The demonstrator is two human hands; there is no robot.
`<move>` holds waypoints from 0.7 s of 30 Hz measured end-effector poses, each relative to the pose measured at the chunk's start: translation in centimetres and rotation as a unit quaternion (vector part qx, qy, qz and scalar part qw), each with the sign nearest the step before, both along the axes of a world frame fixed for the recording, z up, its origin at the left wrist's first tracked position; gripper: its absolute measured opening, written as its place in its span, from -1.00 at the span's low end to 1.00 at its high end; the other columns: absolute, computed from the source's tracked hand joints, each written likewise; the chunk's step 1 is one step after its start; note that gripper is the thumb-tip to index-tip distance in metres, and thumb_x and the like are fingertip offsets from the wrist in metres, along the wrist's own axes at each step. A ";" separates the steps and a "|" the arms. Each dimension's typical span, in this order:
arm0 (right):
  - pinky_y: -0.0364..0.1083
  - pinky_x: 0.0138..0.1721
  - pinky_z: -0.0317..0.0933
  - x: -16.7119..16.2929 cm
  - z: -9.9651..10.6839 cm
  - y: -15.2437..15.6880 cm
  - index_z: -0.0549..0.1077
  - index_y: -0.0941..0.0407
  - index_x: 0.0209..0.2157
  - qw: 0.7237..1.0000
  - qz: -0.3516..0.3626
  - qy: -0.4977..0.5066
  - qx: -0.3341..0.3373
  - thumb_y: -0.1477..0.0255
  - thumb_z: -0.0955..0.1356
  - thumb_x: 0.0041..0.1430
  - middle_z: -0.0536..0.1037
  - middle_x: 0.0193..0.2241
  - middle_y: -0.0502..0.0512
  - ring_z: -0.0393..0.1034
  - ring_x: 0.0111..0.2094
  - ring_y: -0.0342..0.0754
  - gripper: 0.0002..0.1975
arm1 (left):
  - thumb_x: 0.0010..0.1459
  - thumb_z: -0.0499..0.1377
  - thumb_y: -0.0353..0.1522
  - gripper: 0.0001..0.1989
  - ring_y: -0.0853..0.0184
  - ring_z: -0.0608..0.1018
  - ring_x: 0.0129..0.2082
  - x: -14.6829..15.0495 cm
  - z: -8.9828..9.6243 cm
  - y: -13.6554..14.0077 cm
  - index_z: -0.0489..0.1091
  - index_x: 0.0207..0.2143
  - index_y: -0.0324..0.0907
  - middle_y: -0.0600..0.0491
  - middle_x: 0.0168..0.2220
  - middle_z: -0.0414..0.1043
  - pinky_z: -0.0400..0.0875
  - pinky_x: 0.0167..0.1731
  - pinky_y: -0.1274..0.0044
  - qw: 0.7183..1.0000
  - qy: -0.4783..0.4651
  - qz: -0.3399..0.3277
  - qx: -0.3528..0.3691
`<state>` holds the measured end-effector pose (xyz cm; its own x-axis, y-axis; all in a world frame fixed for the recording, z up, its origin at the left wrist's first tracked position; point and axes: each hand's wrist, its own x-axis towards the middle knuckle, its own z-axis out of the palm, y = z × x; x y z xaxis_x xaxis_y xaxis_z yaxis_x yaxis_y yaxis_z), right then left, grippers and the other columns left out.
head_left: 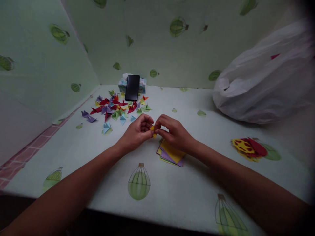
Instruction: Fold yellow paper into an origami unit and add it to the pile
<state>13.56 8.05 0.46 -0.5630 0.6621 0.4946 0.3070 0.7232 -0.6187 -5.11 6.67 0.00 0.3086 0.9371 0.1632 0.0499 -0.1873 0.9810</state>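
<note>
Between my two hands is a small folded piece of yellow origami paper, mostly covered by fingertips. My left hand pinches it from the left with the thumb and fingers curled. From the right, my right hand grips its other side between thumb and fingertips. Below my right hand lies a loose stack of square coloured paper, yellow on top with purple and green edges showing. A heap of folded paper cranes in red, purple, green, yellow and blue lies beyond my left hand.
A black phone leans on a tissue box at the back. At right stands a bulging white plastic bag. Yellow and red paper cutouts lie in front of it. Walls border the white table at the back and left.
</note>
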 end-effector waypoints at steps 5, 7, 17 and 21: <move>-0.03 -0.21 0.19 -0.1 0.0 -0.2 0.36 0.11 -0.39 1.000 -0.015 -0.008 0.013 0.58 0.32 0.21 0.40 -0.33 0.09 0.32 -0.25 -0.01 -0.88 | 0.04 0.33 -0.42 -0.72 0.45 0.45 -0.38 0.0 -0.1 0.0 0.29 -0.24 -0.16 0.11 -0.34 0.37 0.35 -0.39 0.59 0.999 0.032 0.009 0.025; -0.04 -0.22 0.18 -0.1 -0.2 -0.1 0.37 0.11 -0.39 1.000 -0.019 -0.017 0.007 0.59 0.32 0.19 0.41 -0.34 0.08 0.32 -0.26 -0.02 -0.88 | 0.05 0.33 -0.41 -0.72 0.45 0.44 -0.38 0.0 -0.1 0.0 0.29 -0.24 -0.16 0.11 -0.33 0.37 0.34 -0.40 0.59 0.998 0.045 0.012 0.036; -0.11 -0.34 0.14 0.0 -0.4 0.0 0.35 0.13 -0.43 0.999 -0.035 -0.007 -0.027 0.55 0.32 0.20 0.47 -0.44 0.03 0.31 -0.41 -0.10 -0.88 | 0.10 0.29 -0.33 -0.83 0.38 0.50 -0.36 -0.2 0.0 0.0 0.38 -0.29 -0.20 0.06 -0.36 0.44 0.41 -0.32 0.51 0.996 0.075 0.006 0.043; -0.11 -0.33 0.13 -0.1 -0.2 -0.2 0.37 0.14 -0.42 0.998 -0.041 -0.011 -0.036 0.56 0.32 0.19 0.48 -0.44 0.04 0.32 -0.40 -0.10 -0.89 | 0.09 0.28 -0.34 -0.84 0.36 0.52 -0.36 -0.2 0.1 0.0 0.40 -0.30 -0.21 0.06 -0.38 0.46 0.42 -0.31 0.49 0.995 0.089 0.017 0.038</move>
<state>13.50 7.89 0.23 -0.5163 0.7397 0.4316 0.3772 0.6489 -0.6608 -5.35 6.64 0.07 0.3071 0.9347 0.1790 0.2290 -0.2551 0.9394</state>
